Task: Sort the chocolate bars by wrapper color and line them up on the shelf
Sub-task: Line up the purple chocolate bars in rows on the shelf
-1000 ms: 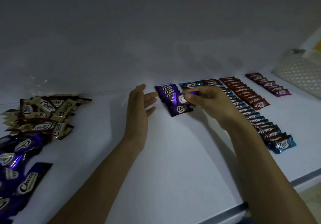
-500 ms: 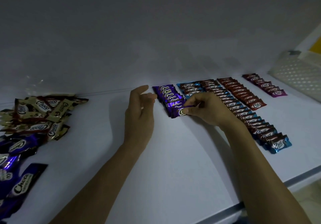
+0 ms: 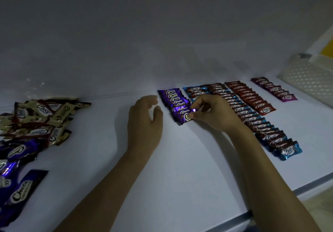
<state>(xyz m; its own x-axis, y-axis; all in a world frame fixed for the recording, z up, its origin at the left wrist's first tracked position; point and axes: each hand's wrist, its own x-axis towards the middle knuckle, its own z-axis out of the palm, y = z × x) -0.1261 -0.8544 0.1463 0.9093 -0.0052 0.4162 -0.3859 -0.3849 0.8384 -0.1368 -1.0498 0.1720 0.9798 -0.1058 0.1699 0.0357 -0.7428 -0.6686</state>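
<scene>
White shelf [image 3: 180,168] runs under a plain white wall, and the light is dim. On it, chocolate bars lie in neat rows that go from the wall toward the front edge.

The purple row [image 3: 171,98] is short and sits near the middle. Just to its right is the long blue row [image 3: 252,120], then the red row [image 3: 252,96], then the small pink-purple row [image 3: 275,89]. A white basket [image 3: 310,80] stands at the far right.

The right hand [image 3: 214,113] has its fingers curled in. Its thumb and fingertips pinch the right end of the front purple bar [image 3: 182,119], which lies on the shelf at the near end of the purple row (the wrapper end shines a little).

The left hand [image 3: 144,123] is just beside that row, on its left. Its fingers bend loosely and hold nothing. I cannot tell if it touches the bars.

Far to the left, well apart from the rows, lies a messy gold pile [image 3: 41,118]. Below it is a loose heap of dark purple bars [image 3: 16,177].
</scene>
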